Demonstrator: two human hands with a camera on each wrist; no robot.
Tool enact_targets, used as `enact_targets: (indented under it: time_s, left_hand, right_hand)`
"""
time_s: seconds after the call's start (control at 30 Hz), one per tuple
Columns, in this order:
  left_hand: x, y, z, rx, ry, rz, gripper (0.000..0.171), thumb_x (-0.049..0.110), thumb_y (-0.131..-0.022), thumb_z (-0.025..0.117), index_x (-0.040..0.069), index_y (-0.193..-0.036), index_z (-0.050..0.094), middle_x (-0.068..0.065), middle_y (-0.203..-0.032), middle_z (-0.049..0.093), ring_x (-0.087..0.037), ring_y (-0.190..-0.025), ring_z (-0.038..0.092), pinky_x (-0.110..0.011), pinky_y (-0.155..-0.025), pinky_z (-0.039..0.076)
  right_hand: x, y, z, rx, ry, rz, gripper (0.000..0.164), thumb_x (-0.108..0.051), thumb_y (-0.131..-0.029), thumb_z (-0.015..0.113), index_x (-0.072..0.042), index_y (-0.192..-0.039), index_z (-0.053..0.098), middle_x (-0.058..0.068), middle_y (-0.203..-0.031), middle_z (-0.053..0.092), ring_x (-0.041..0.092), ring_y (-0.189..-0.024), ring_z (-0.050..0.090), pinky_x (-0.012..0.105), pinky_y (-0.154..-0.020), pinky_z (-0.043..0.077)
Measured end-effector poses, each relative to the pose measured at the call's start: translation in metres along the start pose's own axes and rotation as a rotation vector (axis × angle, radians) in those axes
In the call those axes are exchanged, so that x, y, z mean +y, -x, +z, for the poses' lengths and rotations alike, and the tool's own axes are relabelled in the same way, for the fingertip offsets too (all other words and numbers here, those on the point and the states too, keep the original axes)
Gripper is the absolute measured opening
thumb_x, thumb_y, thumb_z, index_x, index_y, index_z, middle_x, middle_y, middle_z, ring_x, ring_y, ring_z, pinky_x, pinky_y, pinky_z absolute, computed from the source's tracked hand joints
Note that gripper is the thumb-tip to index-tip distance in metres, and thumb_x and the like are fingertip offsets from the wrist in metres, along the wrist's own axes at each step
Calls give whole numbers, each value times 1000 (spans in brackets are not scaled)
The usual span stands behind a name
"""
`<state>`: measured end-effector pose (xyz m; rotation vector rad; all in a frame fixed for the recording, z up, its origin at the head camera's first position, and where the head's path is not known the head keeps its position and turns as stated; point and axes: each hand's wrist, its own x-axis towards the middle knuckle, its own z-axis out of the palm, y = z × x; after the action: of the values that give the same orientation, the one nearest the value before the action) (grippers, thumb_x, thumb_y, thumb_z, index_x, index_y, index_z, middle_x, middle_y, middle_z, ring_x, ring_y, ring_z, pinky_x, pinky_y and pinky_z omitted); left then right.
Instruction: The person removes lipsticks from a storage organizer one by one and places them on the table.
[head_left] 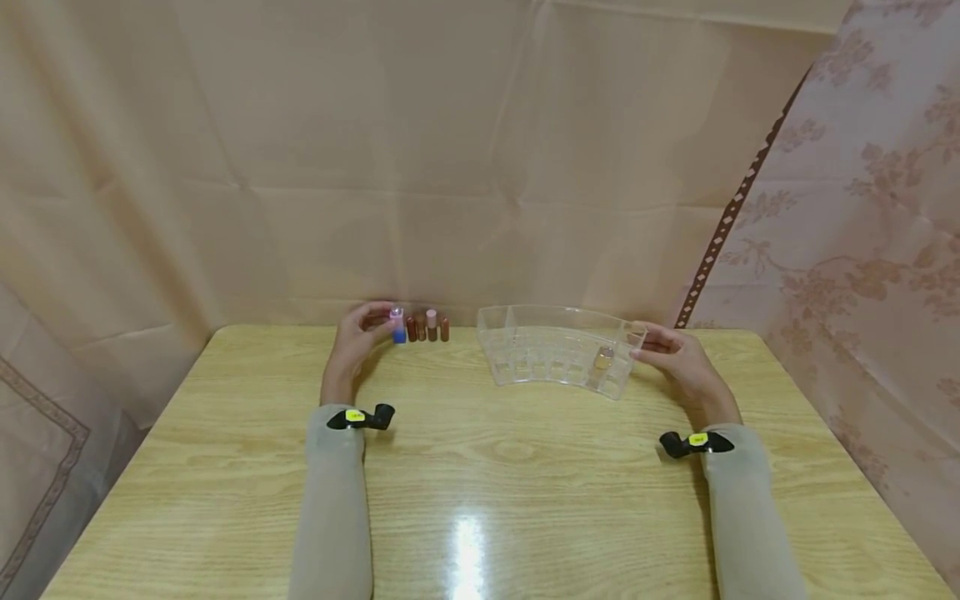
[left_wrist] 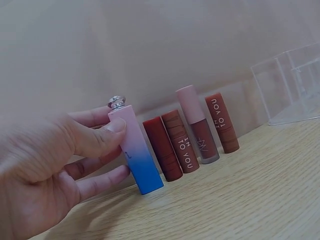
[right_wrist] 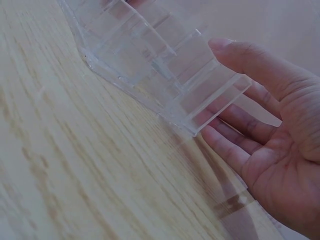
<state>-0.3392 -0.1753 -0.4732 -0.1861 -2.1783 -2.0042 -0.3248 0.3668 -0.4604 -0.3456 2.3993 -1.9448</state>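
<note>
My left hand (head_left: 351,343) pinches a lipstick tube (left_wrist: 136,152) that fades from pink to blue and has a silver ornament on top. The tube stands nearly upright at the table's back edge, its base close to the tabletop. To its right, a row of several lip products begins with a dark red tube (left_wrist: 164,150). At the right, my right hand (head_left: 681,363) grips the end of a clear, curved makeup organizer (right_wrist: 192,92), thumb over its near side and fingers behind. A gold-capped item (head_left: 603,358) stands in one of the organizer's right compartments.
Beyond the dark red tube stand a brown "IN TO YOU" tube (left_wrist: 181,145), a pink-capped lip gloss (left_wrist: 199,125) and another brown tube (left_wrist: 223,122). A beige cloth (head_left: 375,167) hangs behind the wooden table (head_left: 525,475), and a floral cloth (head_left: 862,250) hangs at the right.
</note>
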Motion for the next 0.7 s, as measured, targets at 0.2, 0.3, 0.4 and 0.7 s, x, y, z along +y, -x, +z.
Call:
enact_targets:
  time_s: [0.2, 0.3, 0.4, 0.7]
  left_hand:
    - [1, 1, -1, -19, -30, -5, 39, -3, -95, 67, -9, -132, 59, -24, -126, 60, -7, -101, 59, -11, -90, 51]
    - [2, 1, -2, -33, -37, 9, 42, -4, -94, 67, -9, -134, 58, -30, -132, 58, -7, -102, 59, -11, -91, 50]
    - [2, 1, -2, -42, -34, 22, 44, -7, -93, 68, -9, -135, 58, -32, -132, 58, -6, -102, 60, -11, -90, 51]
    - [17, 4, -9, 8, 8, -22, 46, -8, -96, 61, -5, -141, 54, -21, -130, 59, -8, -105, 58, -16, -93, 51]
  right_hand:
    - [3, 2, 0, -4, -50, -15, 52, -1, -89, 76, 3, -138, 57, -8, -110, 75, 3, -98, 70, 16, -85, 58]
    - [4, 4, 0, 2, -11, -5, 51, -3, -90, 75, 1, -138, 58, -10, -110, 74, 2, -98, 69, 15, -85, 57]
    - [4, 6, 1, 13, 12, 15, 53, -5, -90, 76, 3, -139, 56, -12, -109, 74, 2, -98, 69, 14, -84, 57]
    - [0, 0, 0, -1, 54, 15, 59, -9, -92, 75, 7, -143, 50, -3, -115, 71, 3, -101, 67, 15, -86, 56]
